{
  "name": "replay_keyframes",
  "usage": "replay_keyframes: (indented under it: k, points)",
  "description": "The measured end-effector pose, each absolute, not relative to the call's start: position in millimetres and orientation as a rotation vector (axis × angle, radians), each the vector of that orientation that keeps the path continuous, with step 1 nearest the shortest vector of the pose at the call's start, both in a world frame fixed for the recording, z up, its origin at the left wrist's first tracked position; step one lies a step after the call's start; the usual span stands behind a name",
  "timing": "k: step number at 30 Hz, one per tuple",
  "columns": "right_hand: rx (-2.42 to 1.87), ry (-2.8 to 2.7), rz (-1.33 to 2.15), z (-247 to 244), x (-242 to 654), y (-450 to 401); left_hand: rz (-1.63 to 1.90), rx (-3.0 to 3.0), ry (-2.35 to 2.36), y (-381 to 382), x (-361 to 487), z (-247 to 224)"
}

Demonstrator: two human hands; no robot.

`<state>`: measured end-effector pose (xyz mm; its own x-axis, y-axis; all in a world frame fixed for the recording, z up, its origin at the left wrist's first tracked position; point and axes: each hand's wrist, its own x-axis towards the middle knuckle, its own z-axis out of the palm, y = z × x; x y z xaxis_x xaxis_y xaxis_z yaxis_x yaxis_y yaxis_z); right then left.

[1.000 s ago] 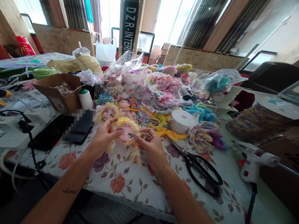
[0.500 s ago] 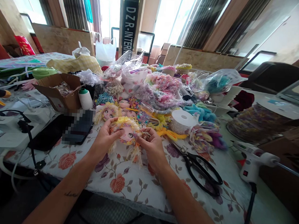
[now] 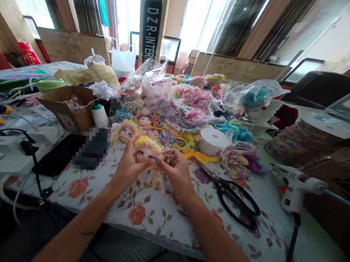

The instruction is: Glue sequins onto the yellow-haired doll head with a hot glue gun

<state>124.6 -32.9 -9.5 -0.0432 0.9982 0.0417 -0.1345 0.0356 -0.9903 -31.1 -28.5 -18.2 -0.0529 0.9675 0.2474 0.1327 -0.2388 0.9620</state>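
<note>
A small doll head [image 3: 143, 154] with yellow flowery trim and pale yarn hair faces up in the middle of the view. My left hand [image 3: 131, 162] holds it from the left, the thumb across its lower edge. On the other side, my right hand [image 3: 177, 168] pinches its right edge near the yarn, beside a beaded trim. Another doll head [image 3: 126, 132] with pale hair lies just behind my left hand. Black-handled scissors [image 3: 237, 196] rest on the flowered cloth [image 3: 152, 222] to the right.
Bagged yarn and trims [image 3: 189, 102] are heaped behind the hands. A white spool [image 3: 215, 140] stands right of centre, a glue gun [image 3: 296, 189] at the right. Phones [image 3: 91, 148], a cardboard box [image 3: 74, 107] and power plugs [image 3: 17, 151] lie left.
My left thumb has slid right and down off the doll's face, baring both eyes. The left hand and forearm have shifted slightly right. My right hand stays nearly in place.
</note>
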Motion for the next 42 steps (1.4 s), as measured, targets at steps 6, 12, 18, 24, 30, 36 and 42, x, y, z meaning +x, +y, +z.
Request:
replay_keyframes:
  k: [6,12,18,24,30,36,42]
  points:
    - [-1.052,-1.255,1.217,-9.8,125.4,-33.9,1.379,1.363,1.165,-30.5,-29.3,-16.0]
    - [-1.039,-1.250,1.214,-12.4,125.1,-32.0,1.414,1.347,1.141,-31.1,-26.6,-16.7]
    - [-0.997,-1.215,1.238,-14.3,123.7,-30.4,1.442,1.344,1.146,-31.6,-25.9,-20.7]
    - [-0.999,-1.182,1.271,-14.3,122.8,-30.9,1.454,1.348,1.171,-32.3,-24.7,-21.1]
    - [-1.025,-1.159,1.298,-14.3,122.2,-30.7,1.458,1.362,1.158,-33.7,-24.6,-22.0]
    - [-1.053,-1.164,1.296,-14.1,122.4,-32.3,1.456,1.369,1.176,-35.8,-25.3,-21.4]
    - [-1.065,-1.145,1.290,-14.0,121.5,-32.0,1.469,1.360,1.189,-33.7,-24.9,-22.1]
